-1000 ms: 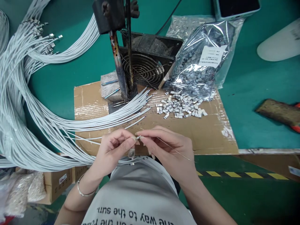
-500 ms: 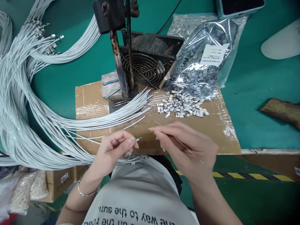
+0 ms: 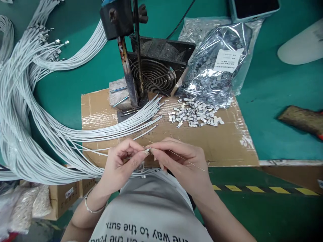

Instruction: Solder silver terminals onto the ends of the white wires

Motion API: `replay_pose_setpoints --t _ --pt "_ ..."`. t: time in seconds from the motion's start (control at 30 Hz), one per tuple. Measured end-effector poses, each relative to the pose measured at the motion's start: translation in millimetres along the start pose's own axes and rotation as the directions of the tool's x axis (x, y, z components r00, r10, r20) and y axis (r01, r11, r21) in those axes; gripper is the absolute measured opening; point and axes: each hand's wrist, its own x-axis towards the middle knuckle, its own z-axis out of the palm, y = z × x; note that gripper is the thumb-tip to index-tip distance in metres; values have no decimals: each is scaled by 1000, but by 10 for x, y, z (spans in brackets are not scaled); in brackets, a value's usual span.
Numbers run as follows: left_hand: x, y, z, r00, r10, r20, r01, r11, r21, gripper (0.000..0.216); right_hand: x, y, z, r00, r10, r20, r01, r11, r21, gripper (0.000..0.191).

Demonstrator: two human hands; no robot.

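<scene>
My left hand pinches the end of a white cable between thumb and forefinger; a small bright tip shows. Against that tip, the thumb and forefinger of my right hand are pressed together. A thin wire, which looks like solder wire, runs through the right hand and out past its back. Whether the right fingertips also pinch a small part is hidden. Beyond my hands, a bundle of white cables lies across a cardboard sheet. Loose small metal pieces are piled on the cardboard.
A soldering iron hangs tip-down in a stand, close behind the cable ends. Behind it is a black fan. A clear bag of metal pieces lies at the back right, near a phone. More cables fill the left side.
My right hand has moved left with the thin wire, and its fingertips now meet the cable end. My left hand has stayed nearly in place.
</scene>
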Motion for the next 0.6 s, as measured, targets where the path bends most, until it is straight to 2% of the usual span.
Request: replay_pose_setpoints --t 0.3,0.4,0.6 --pt "33 57 33 1000 6 -25 -4 997 74 17 -27 38 -23 999 -32 -9 32 998 -55 17" --pt "26 60 38 1000 2 -29 1 995 99 20 -32 73 -34 999 41 -19 -41 999 -6 6" --pt "7 -2 -22 997 -75 -22 78 985 157 25 -5 35 -88 967 248 62 -249 969 7 19"
